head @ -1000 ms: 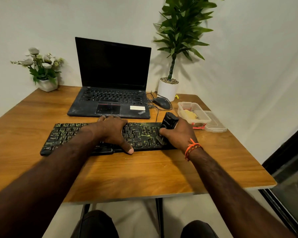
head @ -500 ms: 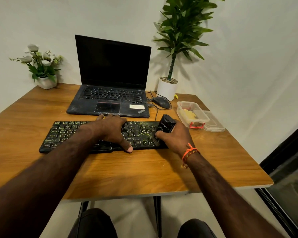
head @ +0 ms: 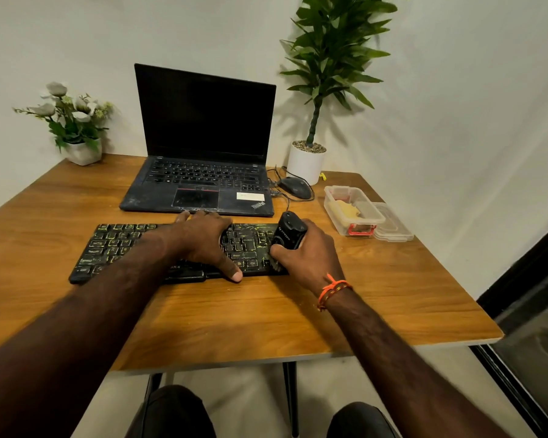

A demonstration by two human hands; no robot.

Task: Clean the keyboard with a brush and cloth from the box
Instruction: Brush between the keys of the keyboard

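Here, from the head view, we are looking down at a warm wood-grain counter (head: pixel 377 305) with a thin pale edge. A flat black keyboard (head: pixel 117 248) is lying across it, its low square keys streaked with yellow-green grime. Our left hand (head: pixel 203 241) is resting on the keyboard's middle, fingers spread flat over the keys and reaching its far edge, the thumb pressing the near edge. Our right hand (head: pixel 310 257) is gripping a chunky black brush (head: pixel 290 232) with a smooth, rounded, glossy body bearing pale lettering; the fingers and thumb are curling round it, and a tuft of dark bristles is meeting the keyboard's right end. An orange braided thread (head: pixel 332 289) is circling that wrist.

Just right of the brush a clear plastic box (head: pixel 358 222) is sitting open, rectangular with rounded corners and a red clasp, with a crumpled yellow cloth (head: pixel 345 210) lying inside. Its clear lid (head: pixel 393 226) is lying flat against the box's right side.

Behind the keyboard a dusty matte black laptop (head: pixel 203 147) is standing open with a dark screen. A smooth oval black mouse (head: pixel 295 186) is trailing a thin cable beside it. A tall leafy plant (head: pixel 323 58) is rising from a white cylindrical pot, and a small white pot of pale flowers (head: pixel 73 118) is occupying the far left corner.
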